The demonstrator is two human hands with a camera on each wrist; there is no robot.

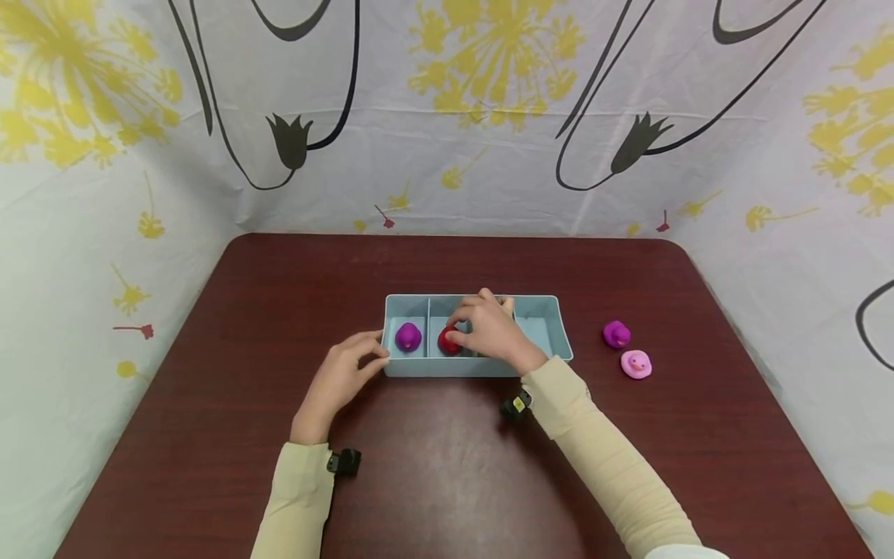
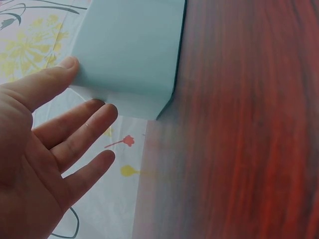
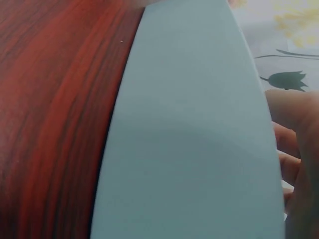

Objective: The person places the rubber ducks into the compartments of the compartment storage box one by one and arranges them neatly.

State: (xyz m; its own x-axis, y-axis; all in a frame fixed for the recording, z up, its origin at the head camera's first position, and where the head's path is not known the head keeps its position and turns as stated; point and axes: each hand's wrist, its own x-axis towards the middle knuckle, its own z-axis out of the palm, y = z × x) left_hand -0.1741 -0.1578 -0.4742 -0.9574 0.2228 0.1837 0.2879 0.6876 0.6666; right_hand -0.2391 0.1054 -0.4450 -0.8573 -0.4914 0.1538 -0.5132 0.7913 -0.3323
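Observation:
A light blue box [image 1: 454, 367] with dividers stands on the table. In the head view my left hand [image 1: 342, 371] grips its near left corner; the thumb lies at the rim and the other fingers reach to the end wall. The left wrist view shows this left hand [image 2: 45, 129] with the lower fingers spread loosely. My right hand [image 1: 491, 326] pinches a red toy duck [image 1: 447, 341] inside the middle compartment. A purple toy duck [image 1: 408, 337] sits in the left compartment. In the right wrist view the box wall [image 3: 189, 124] hides the fingertips and the red duck.
On the dark red wooden table [image 1: 433, 466], a second purple duck [image 1: 617, 334] and a pink duck [image 1: 636, 364] lie right of the box. A white cloth [image 1: 391, 155] with yellow and grey flowers surrounds the table's back and sides.

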